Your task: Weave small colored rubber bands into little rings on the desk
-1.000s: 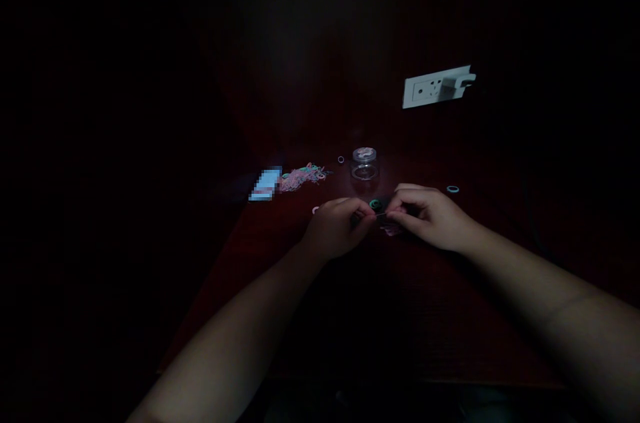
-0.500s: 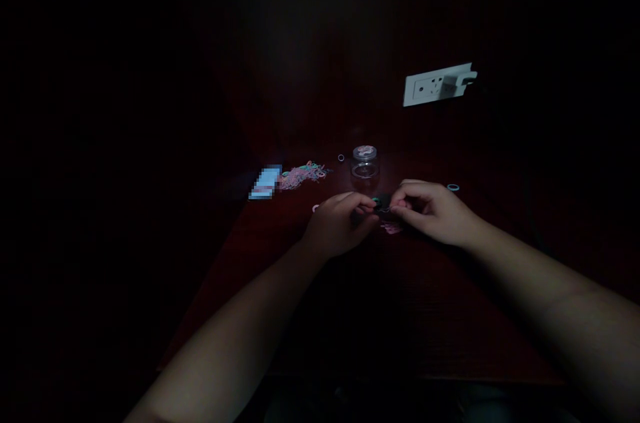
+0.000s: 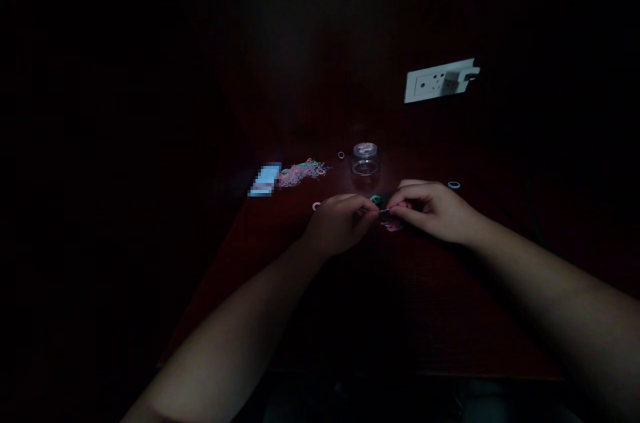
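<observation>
My left hand [image 3: 343,222] and my right hand [image 3: 431,210] meet over the dark red table, fingertips pinched on a small, thin greyish item [image 3: 384,212] between them, too small to name. Just beyond the fingertips lies a green ring [image 3: 376,199]. Small pink pieces [image 3: 393,226] rest on the table below the fingers. A clear jar [image 3: 365,166] with a patterned lid stands behind my hands. Beside my left hand is a pink ring [image 3: 316,207], partly covered by it.
A pile of pink and teal bands [image 3: 303,173] lies at the left, beside a blurred bright phone-like object [image 3: 265,180]. A blue ring [image 3: 453,184] lies right; a pale ring [image 3: 341,155] lies near the jar. A socket [image 3: 440,81] with a plug is on the wall.
My left fingertips have closed and moved slightly right onto the small item by my right fingertips. The green ring shows more clearly. The view has shifted slightly.
</observation>
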Demonstrator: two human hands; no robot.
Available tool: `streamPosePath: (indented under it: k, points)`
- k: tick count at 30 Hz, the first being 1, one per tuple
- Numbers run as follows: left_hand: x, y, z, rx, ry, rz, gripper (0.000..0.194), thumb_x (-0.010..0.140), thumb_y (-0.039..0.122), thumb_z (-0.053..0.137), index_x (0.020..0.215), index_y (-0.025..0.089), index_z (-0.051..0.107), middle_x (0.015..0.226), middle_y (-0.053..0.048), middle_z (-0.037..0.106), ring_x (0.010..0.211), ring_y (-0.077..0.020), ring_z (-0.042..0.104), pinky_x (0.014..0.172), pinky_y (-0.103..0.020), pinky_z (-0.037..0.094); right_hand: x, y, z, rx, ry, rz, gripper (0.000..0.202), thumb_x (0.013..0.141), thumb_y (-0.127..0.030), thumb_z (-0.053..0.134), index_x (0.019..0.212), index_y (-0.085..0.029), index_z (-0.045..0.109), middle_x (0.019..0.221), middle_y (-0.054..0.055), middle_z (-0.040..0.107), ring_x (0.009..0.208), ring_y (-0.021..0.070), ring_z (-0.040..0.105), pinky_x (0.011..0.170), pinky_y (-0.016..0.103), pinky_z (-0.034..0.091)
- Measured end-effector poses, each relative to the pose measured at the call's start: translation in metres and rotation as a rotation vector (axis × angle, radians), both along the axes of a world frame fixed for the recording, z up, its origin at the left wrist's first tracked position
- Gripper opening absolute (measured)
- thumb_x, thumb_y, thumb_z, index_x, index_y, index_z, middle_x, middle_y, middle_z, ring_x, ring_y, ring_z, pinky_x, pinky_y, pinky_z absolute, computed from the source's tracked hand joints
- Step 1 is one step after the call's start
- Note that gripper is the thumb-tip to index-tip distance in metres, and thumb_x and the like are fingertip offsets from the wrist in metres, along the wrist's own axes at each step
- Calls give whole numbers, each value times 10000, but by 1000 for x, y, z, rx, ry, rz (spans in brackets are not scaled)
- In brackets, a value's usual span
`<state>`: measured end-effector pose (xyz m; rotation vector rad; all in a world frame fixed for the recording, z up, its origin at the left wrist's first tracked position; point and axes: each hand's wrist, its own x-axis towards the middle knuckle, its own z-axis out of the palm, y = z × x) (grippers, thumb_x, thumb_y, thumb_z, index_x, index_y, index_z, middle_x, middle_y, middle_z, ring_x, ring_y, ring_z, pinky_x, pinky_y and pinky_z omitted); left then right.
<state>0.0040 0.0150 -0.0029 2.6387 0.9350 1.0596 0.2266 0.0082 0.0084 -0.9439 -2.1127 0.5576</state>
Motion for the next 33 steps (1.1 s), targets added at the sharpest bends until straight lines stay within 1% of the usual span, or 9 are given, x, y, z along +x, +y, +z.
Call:
streamPosePath:
  k: [4, 10, 13, 16, 20, 23, 28, 33]
  points:
    - [-1, 0, -1, -2, -15, -1, 124, 916, 251, 558, 890, 199, 667, 839, -8, 702, 747, -130, 628, 705, -272, 491, 2, 2, 0, 11, -3, -8, 172, 866, -312, 628, 827, -183, 734, 743, 35, 610, 649, 153, 574, 573, 278, 443]
    - [-1, 1, -1, 4, -20, 6, 126, 912, 251, 558, 879, 195, 666, 817, -8, 698, 741, -128, 625, 700, -274, 489, 5, 4, -1, 63, -24, -29, 136, 864, -268, 616, 803, -181, 702, 753, 38, 621, 683, 163, 578, 604, 284, 440]
    - [-1, 0, -1, -6, -24, 6, 117, 900, 248, 566, 866, 197, 666, 802, -7, 695, 723, -129, 625, 682, -272, 486, 4, 2, -1, 24, -12, -23, 146, 867, -293, 619, 808, -182, 693, 737, 34, 612, 655, 158, 567, 584, 279, 436]
    - [1, -1, -1, -19, -31, -5, 114, 894, 251, 573, 855, 199, 666, 794, -2, 694, 704, -123, 624, 663, -263, 483, 0, 0, -3, -31, -14, 11, 156, 859, -325, 639, 840, -185, 704, 725, 27, 601, 632, 148, 552, 561, 266, 432]
    - [3, -3, -1, -12, -18, -11, 90, 883, 242, 595, 856, 201, 670, 797, 13, 695, 706, -110, 626, 671, -251, 481, -4, -1, -4, -17, -53, 57, 162, 860, -311, 636, 788, -181, 699, 709, 23, 597, 627, 140, 542, 570, 261, 424]
    - [3, -3, -1, -16, -6, -14, 93, 889, 244, 590, 866, 201, 669, 806, 12, 698, 710, -108, 629, 678, -249, 485, -3, -2, -1, -21, -60, 45, 193, 886, -297, 600, 762, -175, 684, 702, 27, 613, 611, 137, 548, 564, 259, 417]
    - [3, -2, -2, -31, 14, -9, 107, 890, 245, 572, 859, 207, 667, 813, 5, 703, 727, -126, 639, 691, -265, 493, 2, 0, 3, -15, -142, 16, 199, 882, -303, 594, 750, -182, 680, 708, 30, 634, 627, 145, 568, 572, 263, 417]
    - [3, -2, -4, -38, 41, 9, 94, 871, 246, 599, 836, 219, 683, 786, 11, 705, 707, -124, 641, 688, -269, 487, 5, 2, 2, -58, -248, 70, 164, 877, -276, 577, 801, -195, 697, 772, 36, 681, 688, 162, 605, 625, 281, 442]
